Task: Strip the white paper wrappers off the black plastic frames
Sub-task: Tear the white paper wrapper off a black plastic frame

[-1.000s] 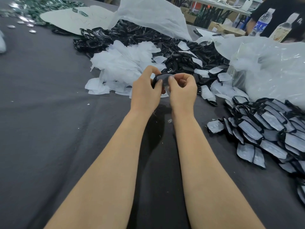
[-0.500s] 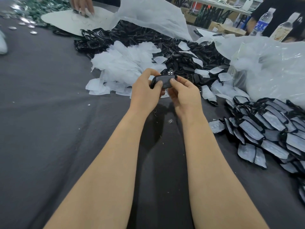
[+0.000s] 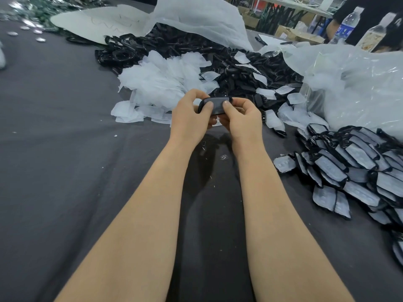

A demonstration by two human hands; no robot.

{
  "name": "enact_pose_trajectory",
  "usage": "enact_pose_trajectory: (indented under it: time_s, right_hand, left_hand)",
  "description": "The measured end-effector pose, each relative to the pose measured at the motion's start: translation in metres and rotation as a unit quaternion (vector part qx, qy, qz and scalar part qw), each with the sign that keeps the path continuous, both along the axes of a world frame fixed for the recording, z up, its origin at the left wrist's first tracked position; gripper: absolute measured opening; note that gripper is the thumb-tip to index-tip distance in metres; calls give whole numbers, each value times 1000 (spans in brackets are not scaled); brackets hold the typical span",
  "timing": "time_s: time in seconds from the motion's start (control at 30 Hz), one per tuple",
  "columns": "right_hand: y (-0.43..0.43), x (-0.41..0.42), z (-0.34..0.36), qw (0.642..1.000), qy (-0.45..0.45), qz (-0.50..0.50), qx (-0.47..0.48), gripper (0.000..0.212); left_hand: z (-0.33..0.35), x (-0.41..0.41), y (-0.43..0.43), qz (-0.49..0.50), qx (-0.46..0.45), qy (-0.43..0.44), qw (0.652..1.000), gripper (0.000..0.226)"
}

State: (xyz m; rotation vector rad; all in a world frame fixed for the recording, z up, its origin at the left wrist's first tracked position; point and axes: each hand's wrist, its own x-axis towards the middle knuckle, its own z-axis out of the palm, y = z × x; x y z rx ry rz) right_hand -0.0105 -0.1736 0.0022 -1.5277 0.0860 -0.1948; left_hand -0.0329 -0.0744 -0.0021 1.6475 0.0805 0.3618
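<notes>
While both bare arms reach out over the dark grey cloth of the desk [image 3: 54,131], the left grip [image 3: 192,114] and the right grip [image 3: 242,118] together hold one black plastic frame [image 3: 216,103] in the air at the centre of the view. Each grip is clenched on it, thumb tip pressed on its near face and fingers curled behind. That face looks dull grey between the thumbs; whether paper covers it cannot be told.

At 11 o'clock from the grips lies a heap of loose white paper wrappers [image 3: 165,79], with stray ones scattered toward 2 o'clock. Behind it, from 12 to 1 o'clock, spreads a pile of bare black frames [image 3: 174,45], partly under a pale translucent sheet [image 3: 202,20]. At 4 o'clock a stack of wrapped frames [image 3: 359,171] overlaps like tiles, and a clear plastic bag [image 3: 359,83] bulges at 2 o'clock.

Far off at 1 o'clock stands a water bottle [image 3: 346,25] with a blue label whose print is too small to read, and beside it a second bottle [image 3: 375,33] with a pale label, also unreadable. A white sheet [image 3: 98,20] at 10 o'clock carries faint pen lines that form no legible words.
</notes>
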Motion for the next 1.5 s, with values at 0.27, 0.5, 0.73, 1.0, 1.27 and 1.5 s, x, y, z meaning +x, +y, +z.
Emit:
enact_pose_trajectory:
  time_s: [0.27, 0.5, 0.73, 1.0, 1.27, 1.5]
  right_hand:
    - [7, -7, 3, 999, 10, 6, -36, 20]
    - [1, -3, 3, 999, 30, -12, 5, 11]
    - [-1, 0, -1, 997, 10, -6, -80, 16]
    - [1, -4, 1, 988, -40, -26, -148, 5]
    - [3, -4, -1, 988, -18, 5, -151, 27]
    - [3, -4, -3, 985, -38, -11, -170, 21]
  left_hand:
    - [1, -2, -1, -3, -7, 13, 1000, 19]
    - [2, -1, -2, -4, -18, 26, 999, 19]
    - [0, 0, 0, 4, -27, 25, 999, 23]
    - [0, 1, -2, 20, -42, 26, 999, 9]
    - [1, 0, 2, 27, -31, 27, 999, 19]
    - [-1, 2, 1, 22, -62, 39, 997, 18]
